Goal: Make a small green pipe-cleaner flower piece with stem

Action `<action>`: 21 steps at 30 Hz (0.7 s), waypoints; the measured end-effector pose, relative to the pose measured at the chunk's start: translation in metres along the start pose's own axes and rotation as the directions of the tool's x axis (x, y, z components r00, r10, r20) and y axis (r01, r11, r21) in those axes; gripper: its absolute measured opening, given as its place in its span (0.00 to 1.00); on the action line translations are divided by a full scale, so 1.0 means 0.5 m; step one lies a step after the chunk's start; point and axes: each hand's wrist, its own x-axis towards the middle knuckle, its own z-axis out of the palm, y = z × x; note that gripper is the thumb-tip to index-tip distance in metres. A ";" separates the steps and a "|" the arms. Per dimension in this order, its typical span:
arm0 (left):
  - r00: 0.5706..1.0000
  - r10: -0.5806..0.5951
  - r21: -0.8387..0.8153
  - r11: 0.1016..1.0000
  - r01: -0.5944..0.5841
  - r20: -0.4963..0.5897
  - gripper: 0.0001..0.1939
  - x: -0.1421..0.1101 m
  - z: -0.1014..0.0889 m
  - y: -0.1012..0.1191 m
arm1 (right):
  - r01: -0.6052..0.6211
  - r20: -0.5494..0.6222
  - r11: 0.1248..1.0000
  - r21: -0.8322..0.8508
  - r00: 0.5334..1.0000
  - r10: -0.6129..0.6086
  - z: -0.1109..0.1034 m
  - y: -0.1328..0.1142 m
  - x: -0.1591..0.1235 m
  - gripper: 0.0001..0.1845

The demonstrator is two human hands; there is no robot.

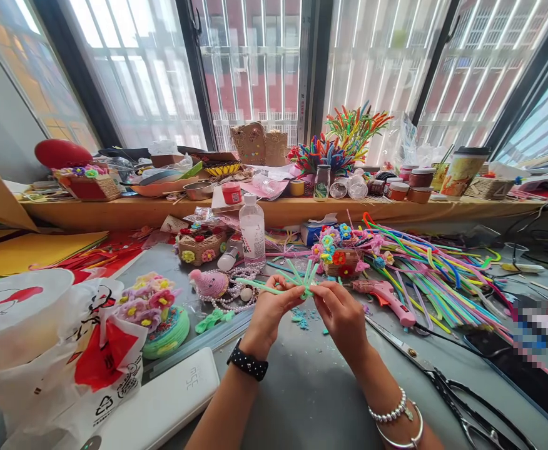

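Light green pipe cleaners (308, 275) are bunched between my two hands, their free ends fanning upward and one strand reaching out to the left. My left hand (276, 306) pinches the bunch from the left side. From the right, my right hand (342, 312) has thumb and fingertips closed on the same bunch. Its lower part is partly hidden by my fingers. Small blue-green clippings (306, 320) lie on the grey table (302, 394) beneath. Bent green pipe-cleaner pieces (214, 320) rest left of my left hand.
A pink glue gun (386, 299) and large scissors (436, 375) lie on the right, before a heap of coloured pipe cleaners (438, 275). A bottle (252, 231) stands behind my hands. At left are a power bank (161, 406), a flower-topped craft (166, 328) and a plastic bag (100, 350).
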 end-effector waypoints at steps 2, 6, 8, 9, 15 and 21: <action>0.999 0.029 0.032 0.999 -0.029 -0.019 0.19 0.001 0.000 -0.002 | 0.003 0.001 1.000 0.021 1.000 -0.003 0.001 0.001 0.000 0.07; 0.991 0.129 0.129 0.984 -0.122 -0.041 0.19 0.006 0.002 -0.007 | -0.088 0.017 0.988 0.126 0.996 0.086 0.007 0.001 -0.003 0.06; 0.975 0.219 0.214 0.955 -0.206 -0.038 0.18 0.008 0.004 -0.010 | -0.211 0.050 0.951 0.225 0.978 0.205 0.012 -0.002 -0.004 0.06; 0.963 0.269 0.260 0.932 -0.252 -0.029 0.18 0.008 0.005 -0.012 | -0.293 0.076 0.912 0.285 0.956 0.283 0.015 -0.004 -0.005 0.06; 0.869 0.492 0.534 0.720 -0.443 0.058 0.12 -0.002 0.014 -0.016 | -0.642 0.307 0.516 0.568 0.746 0.591 0.025 -0.010 -0.006 0.11; 0.724 0.661 0.750 0.374 -0.546 0.197 0.07 -0.011 0.014 -0.025 | -0.686 0.474 0.142 0.714 0.622 0.623 0.029 -0.018 0.001 0.14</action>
